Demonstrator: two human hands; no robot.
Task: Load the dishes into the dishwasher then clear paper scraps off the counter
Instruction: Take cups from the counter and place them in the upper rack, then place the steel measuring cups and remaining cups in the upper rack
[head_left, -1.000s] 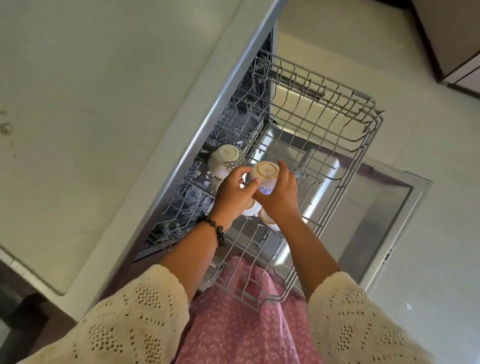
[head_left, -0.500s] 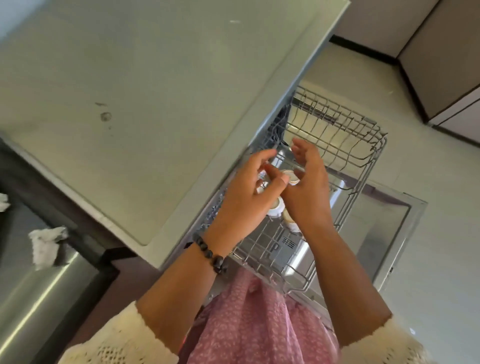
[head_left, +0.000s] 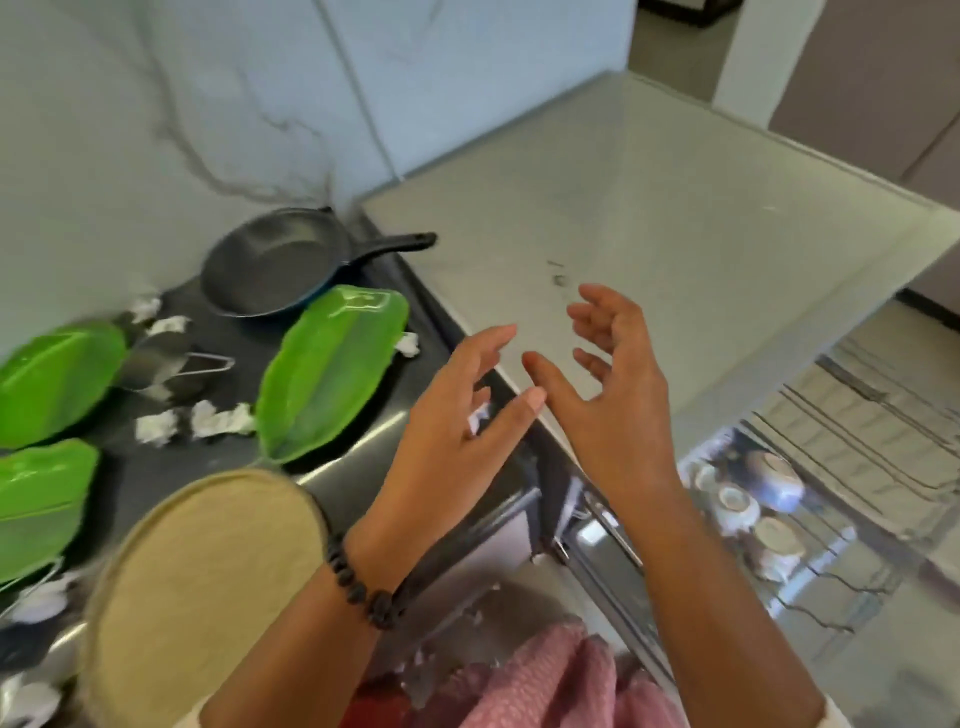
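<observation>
- The pale worktop (head_left: 675, 218) is the landmark: its near edge runs diagonally from beside the frying pan (head_left: 280, 265) down to the corner above the dishwasher rack (head_left: 852, 467).
- Both hands hover over that near edge, holding nothing. The left hand (head_left: 457, 421) has its fingers spread wide and straight; the right hand (head_left: 613, 384) has its fingers loosely curled and apart.
- Most of the pale worktop beyond the hands lies bare, apart from a small dark mark (head_left: 558, 278).
- Left of the worktop's edge, on the darker lower surface, sit three green leaf-shaped plates (head_left: 332, 369), a round woven mat (head_left: 208, 587) and scattered paper scraps (head_left: 197, 421). One scrap (head_left: 408, 344) lies just beside the nearest plate.
- Below the worktop's right corner the rack stands pulled out, with small cups (head_left: 753, 504) resting in it, blurred.
- Half a second ago both hands were down in the rack at a cup; now they are raised, and the view has swung left to the plates and scraps.
</observation>
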